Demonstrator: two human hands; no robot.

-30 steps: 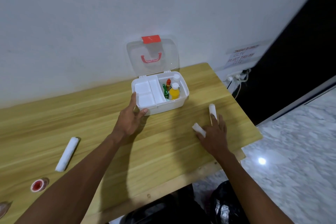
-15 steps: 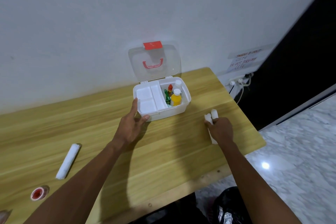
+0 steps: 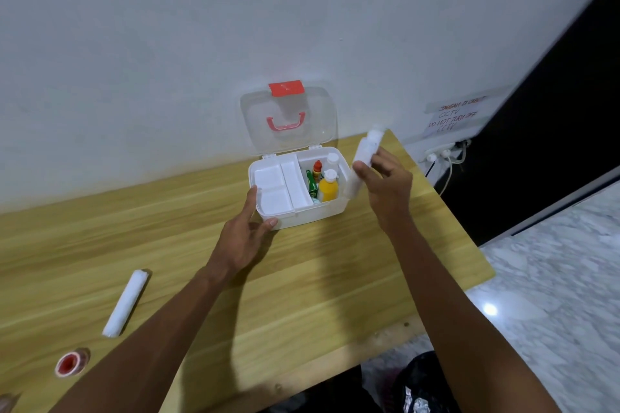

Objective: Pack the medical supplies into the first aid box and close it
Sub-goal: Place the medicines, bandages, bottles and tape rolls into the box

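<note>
The white first aid box (image 3: 302,214) stands open on the wooden table, its clear lid (image 3: 288,117) with a red latch and handle leaning against the wall. Inside on the right are a yellow bottle (image 3: 328,189), a small red-capped bottle (image 3: 317,169), a green pack and a white-capped bottle. A white divided tray (image 3: 275,188) fills the left side. My left hand (image 3: 246,235) grips the box's front left corner. My right hand (image 3: 385,184) holds white bandage rolls (image 3: 367,147) in the air just right of the box.
A third white bandage roll (image 3: 125,302) lies on the table at the left, with a red tape roll (image 3: 69,363) nearer the front edge. A power strip with cables (image 3: 443,154) sits beyond the table's right end. Marble floor lies to the right.
My right hand closed on the two white rolls lying on the table, lifted them and carried them up beside the box. My left hand stayed on the box corner.
</note>
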